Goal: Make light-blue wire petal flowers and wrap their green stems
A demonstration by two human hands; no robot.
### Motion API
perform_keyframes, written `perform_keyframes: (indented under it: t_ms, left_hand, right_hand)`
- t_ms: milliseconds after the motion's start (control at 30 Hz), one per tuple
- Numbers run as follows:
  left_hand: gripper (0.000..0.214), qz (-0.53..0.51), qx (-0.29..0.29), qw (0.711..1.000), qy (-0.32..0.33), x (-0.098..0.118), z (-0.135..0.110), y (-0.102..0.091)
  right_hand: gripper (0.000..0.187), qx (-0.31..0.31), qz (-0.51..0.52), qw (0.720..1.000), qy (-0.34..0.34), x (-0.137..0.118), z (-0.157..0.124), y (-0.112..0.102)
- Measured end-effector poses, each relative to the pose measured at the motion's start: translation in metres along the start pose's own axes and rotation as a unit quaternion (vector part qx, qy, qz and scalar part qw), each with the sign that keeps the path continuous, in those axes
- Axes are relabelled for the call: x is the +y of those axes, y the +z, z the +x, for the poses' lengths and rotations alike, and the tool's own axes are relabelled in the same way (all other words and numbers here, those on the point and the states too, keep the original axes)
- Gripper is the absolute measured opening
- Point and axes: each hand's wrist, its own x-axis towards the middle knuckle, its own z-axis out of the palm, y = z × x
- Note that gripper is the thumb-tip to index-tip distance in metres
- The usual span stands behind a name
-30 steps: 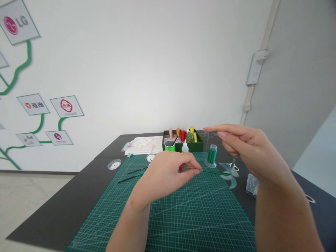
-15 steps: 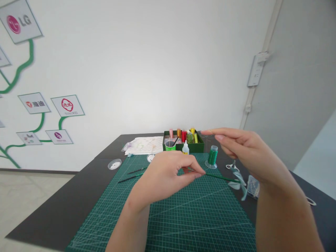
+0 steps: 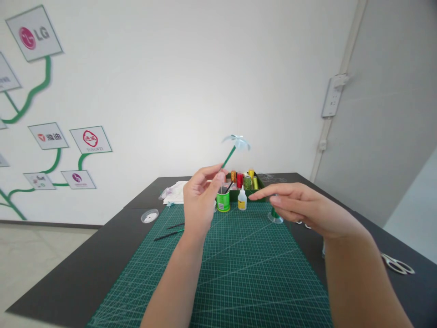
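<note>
My left hand (image 3: 202, 200) pinches the green stem (image 3: 229, 156) of a pale blue artificial flower (image 3: 238, 141), raised above the far part of the cutting mat (image 3: 246, 273). The flower's petals spread at the stem's top end, tilted to the right. To the right hovers my right hand (image 3: 303, 205), its index finger stretched out and its thumb pressed against the fingers. What lies in that pinch, if anything, is too fine to see. Behind the right hand, a spool of green thread (image 3: 275, 217) is mostly hidden.
At the back stand a green can (image 3: 223, 202) with tools, a glue bottle (image 3: 242, 200) and a box (image 3: 235, 195) of coloured thread spools. Dark thin rods (image 3: 168, 235) lie left on the mat, near a small round dish (image 3: 149, 216). Scissors (image 3: 399, 265) rest at the right.
My left hand has turned upward and lifted the flower from low at the right to upright in front of me. My right hand has moved down and slightly left, now covering the green spool.
</note>
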Motion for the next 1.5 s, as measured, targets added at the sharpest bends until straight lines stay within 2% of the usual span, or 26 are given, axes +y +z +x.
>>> perform_keyframes:
  t_ms: [67,133,167,233,267,300,333,400,467,533,600,667,733,833,933,1100,1200,1300,1400,1500]
  left_hand:
    - [0.017,-0.076,0.006,0.996,-0.04,-0.009,0.005,0.003]
    - [0.017,-0.141,0.009,0.987,-0.073,-0.015,0.008,0.006]
    - [0.017,-0.167,0.009,0.982,-0.089,-0.018,0.01,0.007]
    - [0.018,-0.205,0.006,0.972,-0.117,-0.023,0.01,0.012]
    - [0.018,-0.217,0.0,0.968,-0.127,-0.025,0.01,0.015]
    - [0.018,-0.225,-0.01,0.965,-0.136,-0.027,0.009,0.018]
    - [0.019,-0.23,-0.022,0.962,-0.143,-0.029,0.008,0.021]
    - [0.019,-0.229,-0.048,0.96,-0.152,-0.032,0.004,0.027]
    - [0.021,-0.211,-0.068,0.963,-0.153,-0.035,-0.001,0.033]
    - [0.022,-0.176,-0.08,0.971,-0.139,-0.038,-0.007,0.039]
    - [0.022,-0.142,-0.091,0.978,-0.12,-0.04,-0.012,0.043]
    - [0.021,-0.119,-0.094,0.983,-0.105,-0.043,-0.016,0.048]
    - [0.021,-0.109,-0.083,0.986,-0.095,-0.044,-0.019,0.053]
    - [0.019,-0.117,-0.057,0.988,-0.089,-0.045,-0.023,0.059]
    - [0.021,-0.134,-0.039,0.985,-0.099,-0.046,-0.025,0.062]
    - [0.024,-0.166,-0.057,0.975,-0.135,-0.055,-0.019,0.059]
    - [0.02,-0.09,-0.092,0.988,-0.089,-0.061,-0.012,0.053]
    - [0.014,0.003,-0.1,0.995,-0.032,-0.064,-0.006,0.045]
    - [0.012,0.025,-0.102,0.994,-0.006,-0.065,-0.004,0.039]
    - [0.01,0.041,-0.077,0.996,0.01,-0.065,-0.003,0.036]
  right_hand:
    - [0.042,0.037,0.024,0.999,0.0,0.005,0.004,-0.004]
    - [0.039,0.13,0.004,0.991,0.007,0.013,0.012,-0.007]
    - [0.036,0.194,-0.021,0.981,0.015,0.017,0.017,-0.007]
    - [0.03,0.327,-0.077,0.941,0.03,0.024,0.026,-0.006]
    - [0.029,0.372,-0.091,0.923,0.027,0.026,0.03,-0.003]
    - [0.029,0.39,-0.088,0.916,0.015,0.027,0.034,0.001]
    - [0.03,0.38,-0.069,0.922,-0.008,0.026,0.036,0.005]
    - [0.031,0.313,-0.01,0.948,-0.062,0.023,0.038,0.016]
    - [0.033,0.26,0.037,0.96,-0.102,0.017,0.038,0.028]
    - [0.038,0.236,0.053,0.965,-0.107,0.013,0.038,0.037]
    - [0.046,0.216,0.04,0.973,-0.074,0.011,0.037,0.043]
    - [0.051,0.226,0.003,0.973,-0.042,0.01,0.037,0.046]
    - [0.046,0.259,-0.016,0.964,-0.048,0.012,0.039,0.047]
    - [0.036,0.301,0.022,0.95,-0.076,0.014,0.043,0.05]
    - [0.031,0.331,0.066,0.939,-0.067,0.018,0.047,0.054]
    - [0.022,0.356,0.067,0.928,-0.086,0.024,0.052,0.05]
    - [0.021,0.357,0.008,0.93,-0.082,0.026,0.052,0.044]
    - [0.025,0.374,-0.05,0.923,-0.082,0.028,0.052,0.04]
    - [0.027,0.377,-0.071,0.919,-0.087,0.03,0.055,0.041]
    - [0.027,0.344,-0.042,0.932,-0.106,0.032,0.057,0.044]
